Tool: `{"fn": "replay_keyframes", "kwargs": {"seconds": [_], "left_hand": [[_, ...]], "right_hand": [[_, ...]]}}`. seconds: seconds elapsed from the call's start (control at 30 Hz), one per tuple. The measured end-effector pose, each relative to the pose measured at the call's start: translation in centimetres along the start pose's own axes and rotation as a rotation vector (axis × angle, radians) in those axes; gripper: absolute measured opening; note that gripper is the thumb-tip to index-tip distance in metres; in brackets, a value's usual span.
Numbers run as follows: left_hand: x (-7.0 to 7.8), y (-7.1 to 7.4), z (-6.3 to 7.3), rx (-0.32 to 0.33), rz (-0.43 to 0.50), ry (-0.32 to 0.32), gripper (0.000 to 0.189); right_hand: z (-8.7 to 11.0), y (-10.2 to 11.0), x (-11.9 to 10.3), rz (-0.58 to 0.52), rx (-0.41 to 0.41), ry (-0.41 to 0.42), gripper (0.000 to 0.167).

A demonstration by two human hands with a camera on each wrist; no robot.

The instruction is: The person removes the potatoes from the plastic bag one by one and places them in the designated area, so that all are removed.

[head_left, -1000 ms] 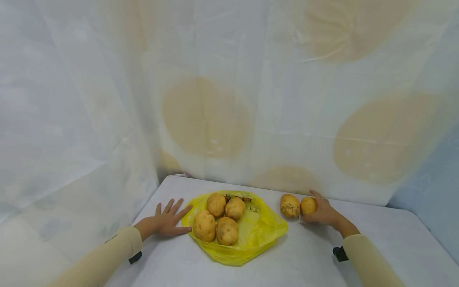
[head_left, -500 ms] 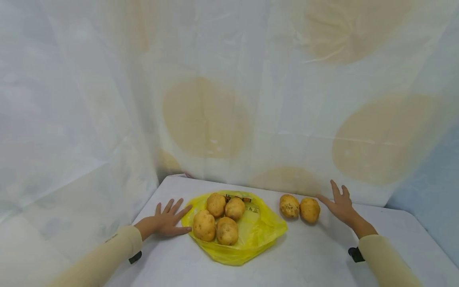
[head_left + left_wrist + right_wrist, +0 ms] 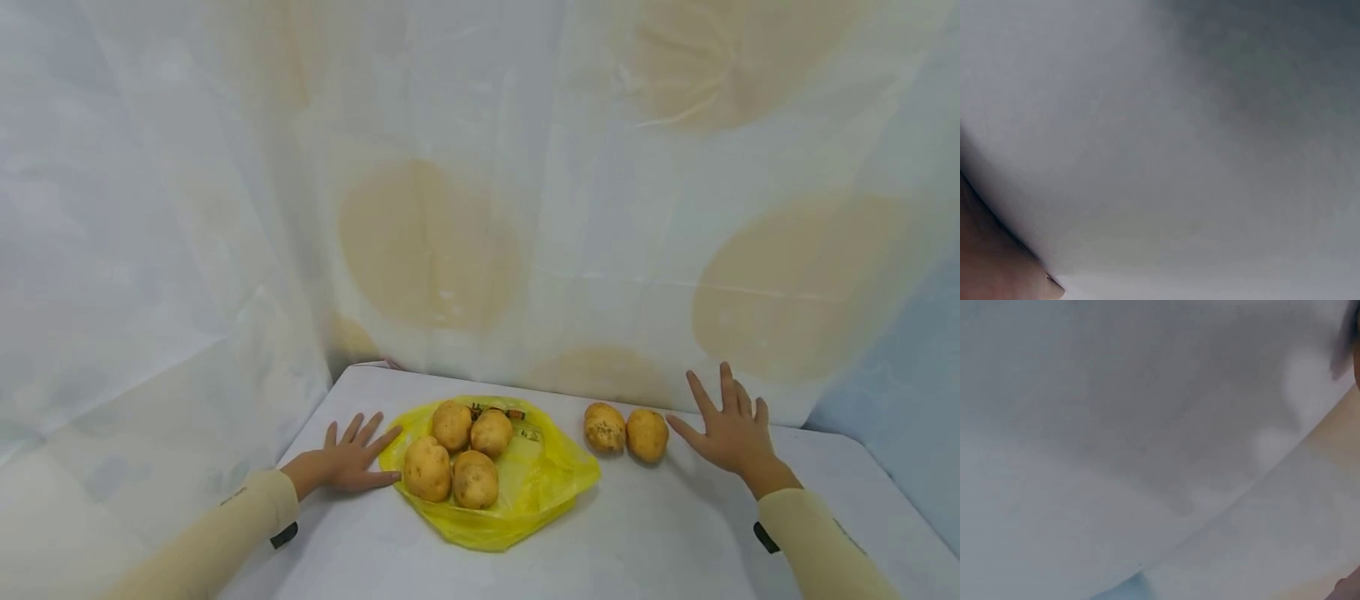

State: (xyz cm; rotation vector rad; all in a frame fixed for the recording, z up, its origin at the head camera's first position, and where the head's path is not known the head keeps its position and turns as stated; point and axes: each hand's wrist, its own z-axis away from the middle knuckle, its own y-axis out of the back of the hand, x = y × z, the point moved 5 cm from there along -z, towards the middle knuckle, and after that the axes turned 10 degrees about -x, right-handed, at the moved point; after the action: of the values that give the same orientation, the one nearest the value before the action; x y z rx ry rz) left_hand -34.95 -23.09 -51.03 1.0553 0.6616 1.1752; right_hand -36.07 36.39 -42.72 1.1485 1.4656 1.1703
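In the head view several potatoes [image 3: 427, 469] sit in a cluster on a flattened yellow plastic bag [image 3: 540, 479]. My left hand [image 3: 351, 460] lies with fingers spread at the bag's left edge, thumb and forefinger tips right at the plastic. To the right of the bag, two more potatoes lie side by side: a rough-skinned potato [image 3: 604, 428] and a smoother potato [image 3: 647, 436]. My right hand [image 3: 737, 435] is spread wide just right of the smoother potato and holds nothing. The left wrist view shows a bit of the left thumb [image 3: 1007, 269] against white cloth.
The white-covered table [image 3: 637, 542] carries the bag and potatoes. A hanging curtain [image 3: 600, 250] with tan circles rises behind the table's back edge, and pale cloth [image 3: 150, 292] hangs along the left side. Blue cloth [image 3: 885, 383] closes off the right.
My right hand has let go of the smoother potato, moved right and spread its fingers. That potato stays beside the rough-skinned one. The left hand has not moved.
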Motion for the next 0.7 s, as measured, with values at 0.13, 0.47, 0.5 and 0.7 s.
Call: {"fn": "replay_keyframes", "kwargs": {"seconds": [0.13, 0.47, 0.5, 0.7], "left_hand": [[0.0, 0.1, 0.1, 0.002, 0.011, -0.014, 0.091], [0.3, 0.0, 0.2, 0.000, 0.005, 0.000, 0.092], [0.4, 0.0, 0.2, -0.004, 0.005, 0.003, 0.092], [0.3, 0.1, 0.4, 0.001, 0.009, 0.013, 0.093]], "right_hand": [[0.2, 0.2, 0.4, 0.021, 0.005, -0.013, 0.092], [1.0, 0.3, 0.4, 0.057, 0.015, -0.011, 0.095], [1.0, 0.2, 0.3, 0.063, 0.021, -0.009, 0.095], [0.1, -0.1, -0.4, 0.076, 0.026, 0.012, 0.098]]}}
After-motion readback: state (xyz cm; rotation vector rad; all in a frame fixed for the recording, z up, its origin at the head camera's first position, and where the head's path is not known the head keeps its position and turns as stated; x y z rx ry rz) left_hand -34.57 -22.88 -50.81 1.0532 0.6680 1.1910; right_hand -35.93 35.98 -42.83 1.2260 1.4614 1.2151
